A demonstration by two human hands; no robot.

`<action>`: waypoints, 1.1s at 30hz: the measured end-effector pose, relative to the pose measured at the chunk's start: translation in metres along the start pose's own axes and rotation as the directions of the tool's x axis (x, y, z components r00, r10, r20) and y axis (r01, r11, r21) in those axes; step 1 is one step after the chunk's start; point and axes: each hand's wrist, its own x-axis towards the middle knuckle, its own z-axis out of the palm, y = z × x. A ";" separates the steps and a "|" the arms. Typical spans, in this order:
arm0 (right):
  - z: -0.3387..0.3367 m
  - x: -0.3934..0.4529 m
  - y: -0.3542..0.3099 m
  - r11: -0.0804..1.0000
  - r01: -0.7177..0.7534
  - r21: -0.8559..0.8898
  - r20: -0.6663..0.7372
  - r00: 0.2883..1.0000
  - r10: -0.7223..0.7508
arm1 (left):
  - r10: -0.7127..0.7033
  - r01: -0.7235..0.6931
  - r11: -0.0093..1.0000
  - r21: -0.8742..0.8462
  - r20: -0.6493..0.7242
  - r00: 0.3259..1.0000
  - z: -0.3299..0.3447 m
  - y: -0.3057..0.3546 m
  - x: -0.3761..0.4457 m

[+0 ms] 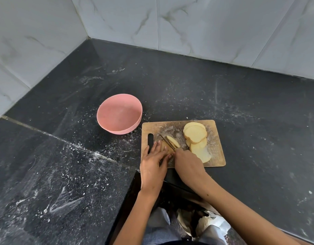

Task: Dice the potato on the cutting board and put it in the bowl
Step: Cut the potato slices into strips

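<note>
The left hand lies flat on a pale potato slice just beside the thin knife gripped by the right hand, so a slip could cut the fingertips; the pink round plastic bowl stands beyond the left hand.

The cutting board lies on the worktop, close to its near edge, in the corner where two walls meet. The bowl sits on the worktop just left of the board and a little behind it. On the board's right half lies a stack of potato slices. Left of that stack, the knife crosses the board with a few cut strips beside it. The left hand rests on the board's near left part, the right hand just right of it.
</note>
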 end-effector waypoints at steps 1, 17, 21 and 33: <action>0.000 0.001 -0.001 1.000 0.002 -0.007 0.004 1.000 -0.002 | 0.002 -0.002 1.000 0.003 -0.012 1.000 0.000 0.000 0.000; 0.008 -0.034 0.030 0.998 -0.038 0.057 0.122 0.992 0.030 | -0.024 0.027 0.998 0.052 -0.064 0.998 0.001 -0.001 -0.002; 0.011 -0.050 0.039 0.996 -0.066 0.056 0.142 0.988 0.058 | -0.038 0.040 0.998 0.038 -0.062 0.997 0.002 -0.002 -0.001; -0.011 -0.054 0.043 0.972 -0.039 0.231 0.026 0.999 0.034 | -0.063 0.065 0.998 0.023 -0.071 0.996 -0.003 0.000 -0.004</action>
